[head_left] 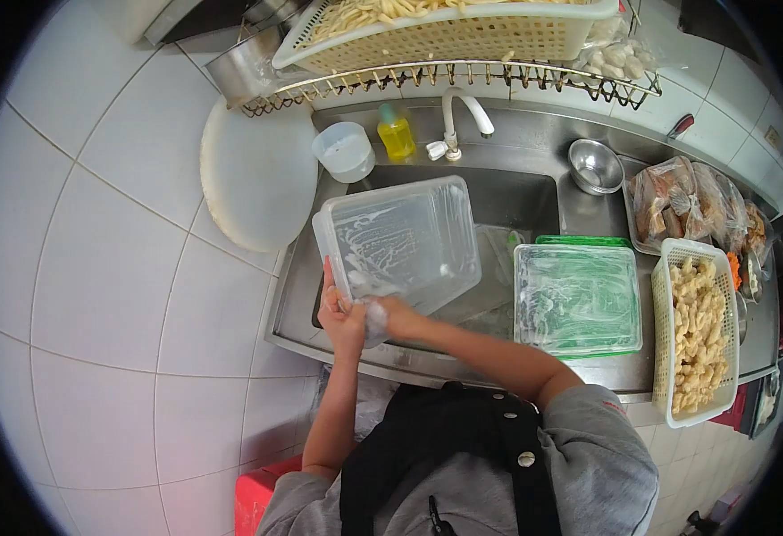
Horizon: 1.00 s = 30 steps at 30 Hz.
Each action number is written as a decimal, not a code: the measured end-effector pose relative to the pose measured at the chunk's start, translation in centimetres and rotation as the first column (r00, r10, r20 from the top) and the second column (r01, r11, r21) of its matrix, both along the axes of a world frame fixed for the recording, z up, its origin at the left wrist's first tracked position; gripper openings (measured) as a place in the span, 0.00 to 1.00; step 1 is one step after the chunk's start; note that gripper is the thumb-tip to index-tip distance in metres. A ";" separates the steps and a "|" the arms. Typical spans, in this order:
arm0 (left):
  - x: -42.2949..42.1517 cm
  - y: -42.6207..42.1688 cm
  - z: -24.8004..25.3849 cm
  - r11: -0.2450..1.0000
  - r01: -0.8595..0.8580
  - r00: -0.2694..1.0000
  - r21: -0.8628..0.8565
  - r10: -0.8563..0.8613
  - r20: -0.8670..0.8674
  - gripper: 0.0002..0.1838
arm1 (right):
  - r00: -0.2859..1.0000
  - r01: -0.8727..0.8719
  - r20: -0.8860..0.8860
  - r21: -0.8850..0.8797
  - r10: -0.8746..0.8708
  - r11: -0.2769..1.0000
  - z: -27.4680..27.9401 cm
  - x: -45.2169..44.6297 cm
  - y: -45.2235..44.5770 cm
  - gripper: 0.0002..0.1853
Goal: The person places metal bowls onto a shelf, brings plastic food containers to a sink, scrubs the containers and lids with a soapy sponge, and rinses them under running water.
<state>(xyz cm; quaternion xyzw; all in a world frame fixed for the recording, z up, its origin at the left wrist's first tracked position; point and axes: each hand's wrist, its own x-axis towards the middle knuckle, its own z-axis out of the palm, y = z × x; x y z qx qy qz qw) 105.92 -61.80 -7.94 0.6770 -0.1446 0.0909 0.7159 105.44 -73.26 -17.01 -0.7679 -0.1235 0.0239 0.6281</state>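
Single head-worn camera: I am looking forward and steeply down through a wide round lens, corners falling to black. My left hand [344, 325] and right hand [398, 318] are showing close, around the middle. The sink [523, 195] is lying just beyond; my shirt [607, 451] is crossing the bottom, the rack [463, 64] is sitting up top, tiles [114, 250] are curving at left.

Sink [534, 192] over here's dullish metal, tub [414, 237] is cloudy plastic, sudsy-slick, bowl [596, 167] shiny metal, tiles [110, 259] smooth.
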 end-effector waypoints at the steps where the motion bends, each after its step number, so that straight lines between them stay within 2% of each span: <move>1: 0.2 0.2 -0.3 1.000 -0.003 1.000 0.004 0.003 0.004 0.19 | 1.000 -0.003 0.004 0.004 0.003 1.000 0.2 -0.4 0.0 0.19; 3: 0.3 1.2 -1.0 0.994 -0.089 0.994 -0.059 0.085 -0.071 0.15 | 0.984 -0.073 0.132 -0.316 0.120 0.946 0.2 -1.5 -0.9 0.19; 5: 0.4 3.4 -1.1 0.995 -0.101 0.992 -0.009 0.101 -0.072 0.13 | 0.990 -0.082 0.047 -0.560 0.130 0.824 -2.3 -0.6 -5.4 0.16; 7: -0.3 4.5 -1.4 0.993 -0.106 0.991 0.043 0.109 -0.074 0.12 | 0.992 -0.087 -0.126 -0.795 -0.023 0.600 -1.4 0.6 -9.6 0.14; 8: -0.5 4.7 -1.4 0.991 -0.130 0.990 0.036 0.132 -0.047 0.11 | 0.992 -0.083 -0.122 -0.797 -0.025 0.599 -1.1 0.5 -9.2 0.14; 10: -0.8 5.0 -1.9 0.988 -0.149 0.989 0.030 0.149 -0.020 0.11 | 0.988 0.010 -0.133 -0.428 -0.074 0.904 -0.8 -0.1 -6.7 0.13; 12: -2.0 5.1 -4.0 0.984 -0.147 0.971 -0.100 0.124 -0.204 0.11 | 0.993 -0.105 0.025 -0.312 0.119 0.944 -1.8 -0.9 -0.9 0.11; 13: -2.8 4.9 -4.7 0.983 -0.148 0.971 -0.104 0.125 -0.206 0.11 | 0.992 -0.107 0.024 -0.315 0.121 0.943 -1.9 -1.5 0.4 0.11; 15: -4.1 4.9 -5.5 0.968 -0.240 0.935 -0.079 0.208 -0.285 0.08 | 0.935 -0.299 0.026 -0.475 0.353 0.828 -1.7 -2.0 2.5 0.10; 17: -5.8 5.5 -5.0 0.959 -0.267 0.926 -0.097 0.227 -0.302 0.08 | 0.861 -0.294 0.202 -0.550 0.466 0.782 -6.0 -0.7 -2.2 0.08; 19: -7.1 6.9 -5.3 0.944 -0.304 0.913 -0.125 0.251 -0.322 0.07 | 0.965 -0.096 0.069 -0.805 0.253 0.585 -9.8 0.3 -7.4 0.08; 21: -7.2 9.0 -6.4 0.941 -0.299 0.904 -0.160 0.225 -0.363 0.07 | 0.996 0.063 0.090 -0.817 0.018 0.573 -9.8 0.7 -11.1 0.08; 22: -7.1 9.4 -7.4 0.936 -0.312 0.900 -0.164 0.235 -0.368 0.07 | 0.996 0.053 0.086 -0.821 0.032 0.569 -9.1 0.6 -10.0 0.08; 24: -7.1 10.2 -8.9 0.924 -0.328 0.888 -0.196 0.231 -0.397 0.06 | 0.974 -0.162 -0.031 -0.794 0.226 0.586 -8.1 -0.5 -5.0 0.07; 26: -6.8 9.6 -8.6 0.929 -0.315 0.882 -0.195 0.211 -0.421 0.06 | 0.898 -0.231 0.146 -0.647 0.415 0.727 -7.3 -2.1 0.6 0.09; 27: -6.6 9.6 -8.3 0.936 -0.298 0.879 -0.189 0.191 -0.437 0.06 | 0.893 -0.240 0.144 -0.648 0.426 0.723 -8.0 -1.5 0.7 0.09; 29: -6.9 9.5 -7.3 0.945 -0.281 0.876 -0.167 0.182 -0.446 0.05 | 0.939 -0.194 0.139 -0.540 0.315 0.819 -10.1 1.1 0.9 0.12; 30: -7.1 9.5 -6.9 0.955 -0.255 0.875 -0.153 0.161 -0.456 0.04 | 0.989 -0.148 -0.075 -0.525 0.128 0.838 -9.3 3.3 -1.0 0.13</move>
